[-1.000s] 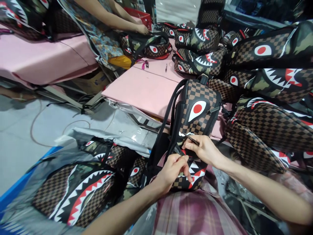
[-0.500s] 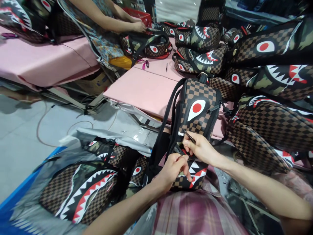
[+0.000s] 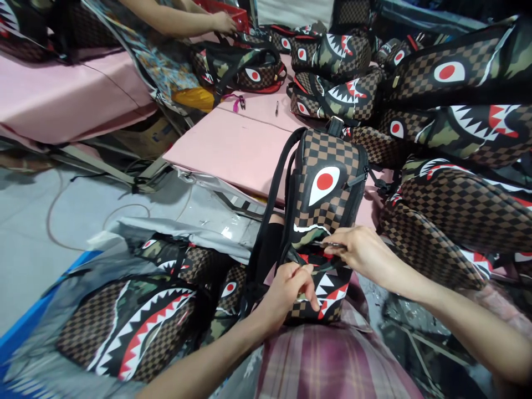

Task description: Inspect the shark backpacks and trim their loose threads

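Note:
A brown-and-black checkered backpack (image 3: 318, 208) with a red-and-white eye and shark teeth leans upright between my lap and the pink table. Its front pocket opening (image 3: 316, 257) gapes, showing red inside. My left hand (image 3: 293, 285) is closed on the lower edge of that opening, its fingers pinching the material. My right hand (image 3: 359, 252) grips a slim dark pointed tool (image 3: 334, 245), like thread snips, with the tip pointing left at the opening's upper edge. Part of the tool is hidden by my fingers.
Several similar backpacks (image 3: 449, 216) are piled on the right and back of the pink table (image 3: 233, 147). More bags (image 3: 141, 327) lie in a plastic-lined blue container (image 3: 25, 316) at lower left. Small tools (image 3: 277, 108) lie on the table. Another person's hand (image 3: 224, 23) is near a red basket (image 3: 233, 11).
My right hand has moved right and slightly down, turning the tool so its tip points left at the pocket opening. My left hand keeps its hold. The other person's hand moved off their bag.

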Tool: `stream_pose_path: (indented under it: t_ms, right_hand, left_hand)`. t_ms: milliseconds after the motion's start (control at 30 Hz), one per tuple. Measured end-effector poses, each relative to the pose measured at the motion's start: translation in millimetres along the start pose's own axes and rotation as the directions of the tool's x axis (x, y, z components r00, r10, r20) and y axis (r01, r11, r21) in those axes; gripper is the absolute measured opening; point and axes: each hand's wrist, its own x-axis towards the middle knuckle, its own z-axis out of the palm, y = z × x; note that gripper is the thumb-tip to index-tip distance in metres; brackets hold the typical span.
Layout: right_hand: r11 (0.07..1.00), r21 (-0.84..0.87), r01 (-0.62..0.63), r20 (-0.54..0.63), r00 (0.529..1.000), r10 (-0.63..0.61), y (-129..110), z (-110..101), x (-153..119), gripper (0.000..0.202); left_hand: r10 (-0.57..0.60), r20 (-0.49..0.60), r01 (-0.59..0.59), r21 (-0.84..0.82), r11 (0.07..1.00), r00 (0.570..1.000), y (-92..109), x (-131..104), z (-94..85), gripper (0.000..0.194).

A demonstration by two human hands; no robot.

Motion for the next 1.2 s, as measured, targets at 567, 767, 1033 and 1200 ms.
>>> stream_pose_path:
  t_ms: [567,767,1033,1200]
  right_hand:
    - [0.995,-0.098,0.037,0.083,0.996,-0.029,2.4,18.2,12.8,0.013]
    - [0.995,0.092,-0.026,0.024,0.999,0.024,2.9,7.6,15.3,0.021]
    - [0.989,-0.101,0.112,0.123,0.987,-0.099,-4.3,27.4,17.3,0.022]
    - [0.983,-0.157,0.094,0.038,0.995,-0.089,-4.3,38.1,13.2,0.022]
  left_hand:
    - [0.018,0.028,-0.022,0.128,0.992,0.999,-10.4,6.8,-8.0,0.041]
    - [0.033,0.051,-0.038,0.098,0.994,0.998,-8.1,5.8,-8.1,0.041]
    - [0.036,0.047,-0.041,0.109,0.993,0.998,-9.1,6.1,-7.1,0.042]
    - [0.033,0.046,-0.037,0.100,0.994,0.998,-9.0,5.5,-6.8,0.043]
